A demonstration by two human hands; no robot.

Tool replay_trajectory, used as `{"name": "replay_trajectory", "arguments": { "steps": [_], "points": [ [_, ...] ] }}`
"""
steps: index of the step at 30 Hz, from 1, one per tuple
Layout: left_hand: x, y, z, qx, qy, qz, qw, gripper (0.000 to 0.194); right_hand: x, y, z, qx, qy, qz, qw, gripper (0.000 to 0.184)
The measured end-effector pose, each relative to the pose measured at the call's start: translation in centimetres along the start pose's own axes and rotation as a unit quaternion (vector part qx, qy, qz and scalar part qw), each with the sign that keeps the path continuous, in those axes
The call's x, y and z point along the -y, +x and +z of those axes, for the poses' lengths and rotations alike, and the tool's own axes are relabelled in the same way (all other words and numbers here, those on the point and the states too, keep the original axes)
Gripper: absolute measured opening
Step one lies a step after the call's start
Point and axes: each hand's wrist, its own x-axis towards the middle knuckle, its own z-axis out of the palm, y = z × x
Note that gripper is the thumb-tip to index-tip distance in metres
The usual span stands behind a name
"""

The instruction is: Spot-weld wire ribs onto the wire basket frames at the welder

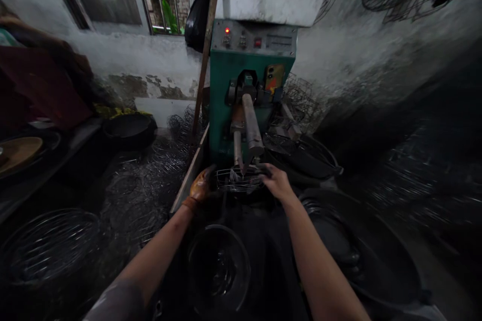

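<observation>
A small wire basket (238, 180) lies under the metal arm (251, 128) of a green machine (241, 75). My left hand (200, 186), in an orange glove, grips the basket's left rim. My right hand (275, 180), bare, closes on its right rim. Both forearms reach forward from the bottom of the view. The arm's tip meets the wire near the basket's middle.
Piles of wire baskets (158, 170) fill the floor at left, and more stack at right (422, 180). Dark round tubs (220, 266) sit below my arms. A wooden pole (206, 45) leans beside the machine. A dark pan (128, 130) rests by the wall.
</observation>
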Motion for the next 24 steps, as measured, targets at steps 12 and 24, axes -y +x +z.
{"name": "replay_trajectory", "arguments": {
  "steps": [12, 24],
  "points": [
    [-3.8, 0.2, 1.3, -0.039, 0.116, 0.043, 0.992, 0.107, -3.6, -0.8, 0.5, -0.038, -0.058, 0.059, 0.996, 0.016],
    [-6.6, 3.5, 1.8, 0.07, 0.235, 0.032, 0.969, 0.057, -3.7, -0.7, 0.0, 0.007, -0.099, 0.08, 0.992, 0.018]
  ]
}}
